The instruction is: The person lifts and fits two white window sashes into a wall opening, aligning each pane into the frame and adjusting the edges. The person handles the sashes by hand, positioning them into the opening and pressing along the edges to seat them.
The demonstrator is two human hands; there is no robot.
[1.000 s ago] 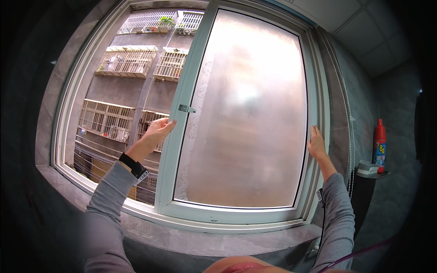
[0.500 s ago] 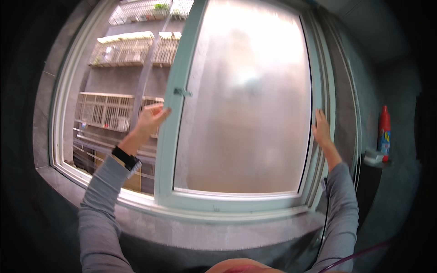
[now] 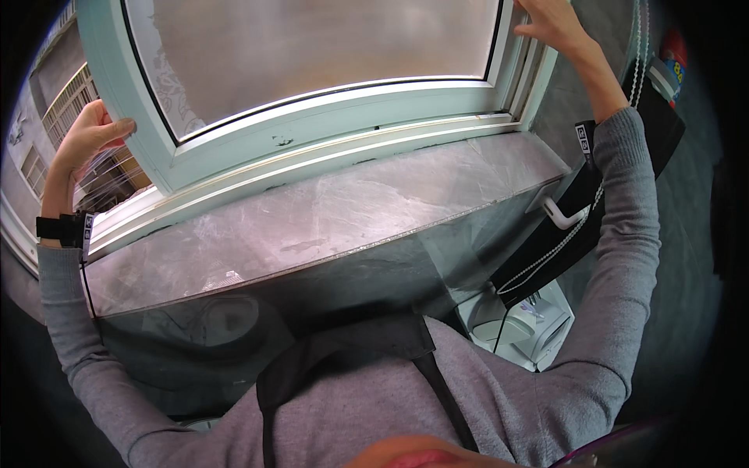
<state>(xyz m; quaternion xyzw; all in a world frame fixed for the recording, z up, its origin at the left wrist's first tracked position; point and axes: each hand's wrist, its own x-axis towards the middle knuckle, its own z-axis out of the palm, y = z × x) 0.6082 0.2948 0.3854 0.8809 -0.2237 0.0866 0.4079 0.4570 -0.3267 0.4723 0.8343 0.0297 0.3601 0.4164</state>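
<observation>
A sliding window sash with a pale green-white frame and a frosted pane stands in front of me in the window frame. My left hand grips its left edge, thumb on the front face and fingers curled behind. At the opposite edge, my right hand holds the sash's right side near the top of the picture; part of its fingers is cut off or hidden. Beneath the sash runs the white window track. Each wrist wears a black strap.
A grey stone sill juts out below the window. On the right are a white handle, a beaded chain, a dark panel, a red bottle and a white fixture. Outside, a barred balcony shows.
My view has tilted down, bringing the sill and my torso into sight. The left hand has wrapped more firmly round the sash's left edge; both hands now sit higher in the picture.
</observation>
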